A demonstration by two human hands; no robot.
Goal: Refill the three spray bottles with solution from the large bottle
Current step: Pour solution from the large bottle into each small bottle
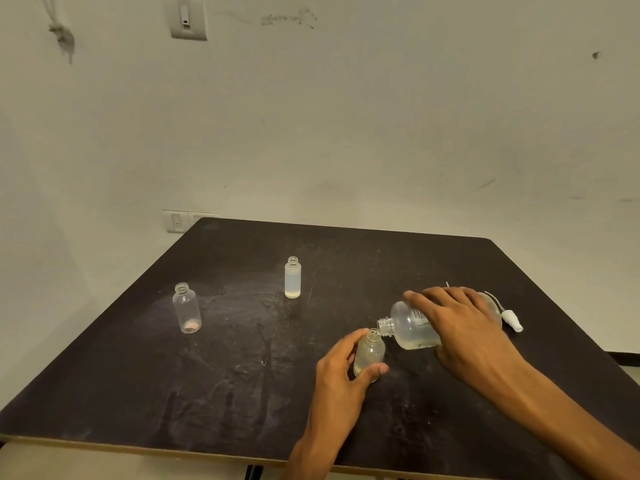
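Pale, stained walls surround the dark table (173, 375), and its top is scratched and smeared, with a light wooden edge along the front. You can see a wall switch (187, 19) high on the wall and a socket plate (178, 221) just behind the far left corner of the table.

Your right hand (464, 327) grips the large bottle (412, 327) from above, fingers curled around its body. You hold it tipped almost flat, its open neck pointing left, and a little yellowish liquid lies along its lower side. The neck touches the mouth of the small bottle (370, 351), which stands upright on the table. Your left hand (341, 372) holds this small bottle, thumb in front and fingers curled behind it.

Behind the large bottle, to its right, a white spray cap (512, 319) lies on the table. Well apart to the left of the large bottle, a frosted bottle (292, 277) stands open with a thin layer of liquid at the bottom. Further left, a clear bottle (187, 308) stands open with something pinkish at its bottom.
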